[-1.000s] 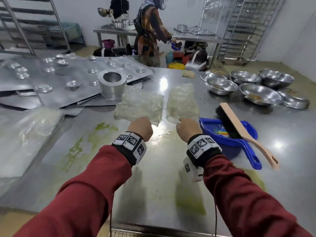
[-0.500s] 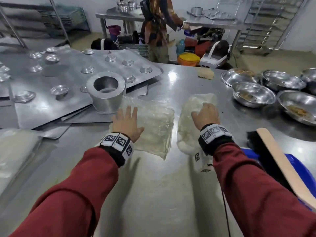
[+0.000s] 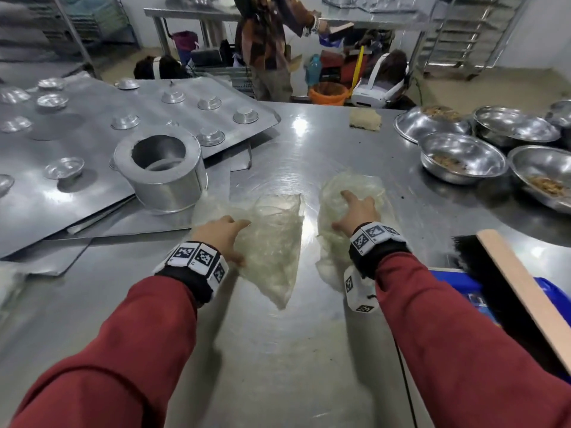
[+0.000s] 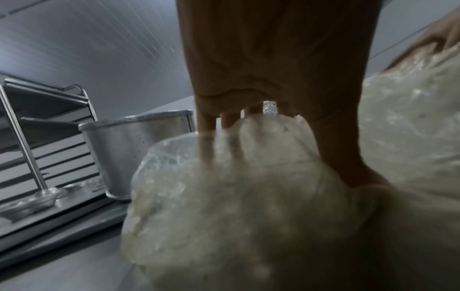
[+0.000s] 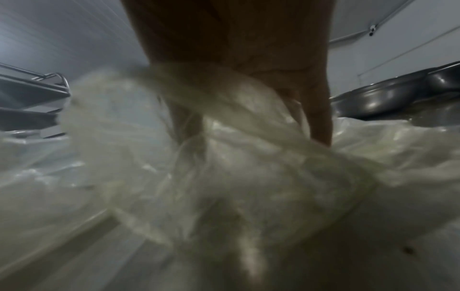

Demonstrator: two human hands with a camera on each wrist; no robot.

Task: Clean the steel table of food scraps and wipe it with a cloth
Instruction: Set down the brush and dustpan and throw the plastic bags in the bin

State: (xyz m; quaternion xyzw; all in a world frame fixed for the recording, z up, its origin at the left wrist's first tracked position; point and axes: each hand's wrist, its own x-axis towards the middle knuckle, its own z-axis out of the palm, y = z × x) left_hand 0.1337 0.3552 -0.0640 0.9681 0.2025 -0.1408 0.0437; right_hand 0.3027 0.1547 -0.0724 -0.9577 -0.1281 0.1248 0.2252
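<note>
Two translucent crinkled sheets lie on the steel table [image 3: 293, 350]. My left hand [image 3: 225, 234] is on the near edge of the left sheet [image 3: 275, 242], fingers bent into it and thumb alongside. The left wrist view shows that sheet [image 4: 236, 206] bunched under the palm, covering the fingers, with the thumb [image 4: 343, 157] outside it. My right hand [image 3: 357, 211] presses spread fingers on top of the crumpled right sheet [image 3: 364, 185]. That sheet [image 5: 248, 177] is gathered in blurred folds beneath the palm. A few dark crumbs [image 3: 403, 197] lie just right of it.
An aluminium cylinder [image 3: 163, 171] and trays with small moulds [image 3: 92, 125] crowd the left. Steel bowls with scraps [image 3: 460, 162] stand at the right, and a sponge [image 3: 365, 118] lies at the far edge. A wooden-handled brush [image 3: 519, 288] rests on a blue dustpan [image 3: 463, 291]. Another person [image 3: 268, 47] stands beyond.
One second ago both hands held the sheets up off the table. They then laid them down, and the left hand's flat spread fingers have since bent into its sheet.
</note>
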